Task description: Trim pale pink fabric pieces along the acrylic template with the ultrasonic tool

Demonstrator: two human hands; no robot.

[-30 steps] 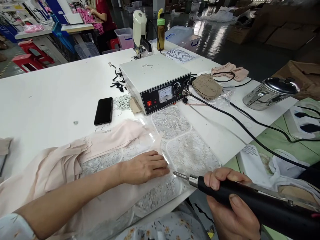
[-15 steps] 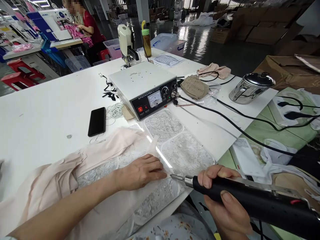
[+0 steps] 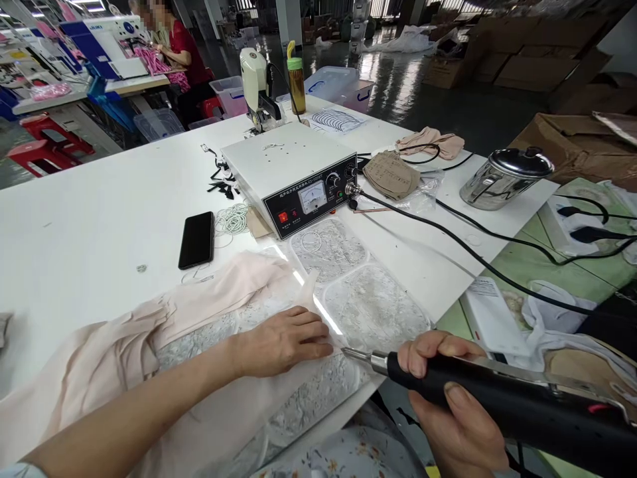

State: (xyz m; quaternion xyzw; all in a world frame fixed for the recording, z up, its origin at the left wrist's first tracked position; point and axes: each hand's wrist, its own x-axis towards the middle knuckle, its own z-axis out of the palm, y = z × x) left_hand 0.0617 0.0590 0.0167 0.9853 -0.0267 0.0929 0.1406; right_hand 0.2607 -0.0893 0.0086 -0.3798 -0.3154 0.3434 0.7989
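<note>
My left hand (image 3: 283,342) lies palm down on pale pink fabric (image 3: 213,285), pressing it onto a clear-edged, marble-patterned mat (image 3: 373,305). Its fingers stretch to the right, slightly bent; the thumb is mostly hidden. My right hand (image 3: 458,398) is closed around a thick black handheld ultrasonic tool (image 3: 527,405) with a pointed metal tip. That tip touches or nearly touches the fabric edge, just right of my left fingertips. More of the fabric lies bunched to the left, under and beyond my forearm.
Behind the mat stands a control box (image 3: 293,172) with a dial; a black cable (image 3: 438,229) crosses the table from it. Around it are a phone (image 3: 196,240), elastic cord (image 3: 231,219), brown patterns (image 3: 391,174) and a metal mug (image 3: 505,179). A co-worker (image 3: 182,53) sits far left.
The whole view has shifted slightly to the right. Both hands, the tool and the fabric keep nearly the same places relative to each other.
</note>
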